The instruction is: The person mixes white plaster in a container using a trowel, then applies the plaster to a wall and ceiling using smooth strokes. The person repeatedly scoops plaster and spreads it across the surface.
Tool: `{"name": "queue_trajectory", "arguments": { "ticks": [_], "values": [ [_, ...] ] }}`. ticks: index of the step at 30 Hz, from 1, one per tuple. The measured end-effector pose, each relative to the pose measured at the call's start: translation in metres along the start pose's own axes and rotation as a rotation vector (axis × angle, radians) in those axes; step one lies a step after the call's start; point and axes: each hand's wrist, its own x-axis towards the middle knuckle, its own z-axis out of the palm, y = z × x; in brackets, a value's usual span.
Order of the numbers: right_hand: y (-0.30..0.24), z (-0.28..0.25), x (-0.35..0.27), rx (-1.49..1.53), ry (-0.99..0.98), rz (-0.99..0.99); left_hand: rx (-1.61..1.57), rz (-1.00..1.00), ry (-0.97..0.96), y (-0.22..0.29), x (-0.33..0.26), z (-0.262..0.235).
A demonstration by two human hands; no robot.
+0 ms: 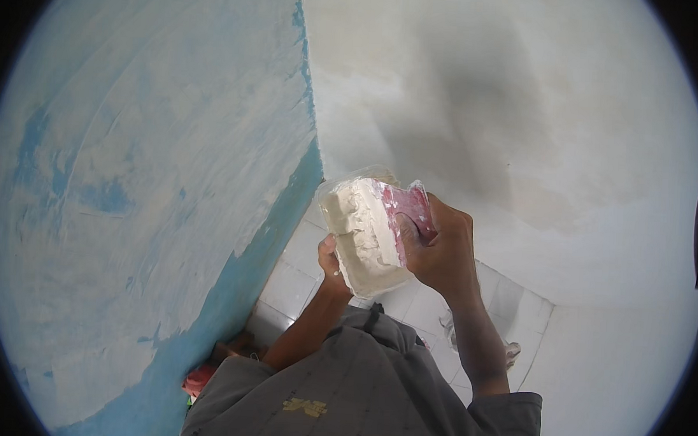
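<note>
My left hand (330, 265) is wrapped round a clear plastic tub (328, 204), its thumb at the near left side and the other fingers hidden beneath. Thick off-white putty (363, 254) coats the inside of the tub, which is tilted. In my right hand (447, 249) is a red, putty-smeared scraper (413, 207), gripped between thumb and fingers. The scraper's long edge lies against the putty at the tub's right side and carries a white band of it.
A blue wall (287, 207) on the left is largely covered with streaky white putty. It meets a whitish wall (601, 151) at a corner ahead. White tiles (288, 285) cover the floor below. Something red (198, 379) lies at the lower left by the wall.
</note>
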Motion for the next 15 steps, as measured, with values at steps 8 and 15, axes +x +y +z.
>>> {"name": "queue_trajectory", "arguments": {
  "ticks": [8, 15],
  "values": [
    [0.019, 0.013, 0.009, -0.199, -0.064, -0.114, 0.034, 0.047, -0.007, 0.002, 0.002, 0.0],
    [0.005, 0.039, -0.006, -0.04, -0.027, -0.166, -0.032, -0.001, -0.185, 0.004, 0.01, -0.004]
  ]
}}
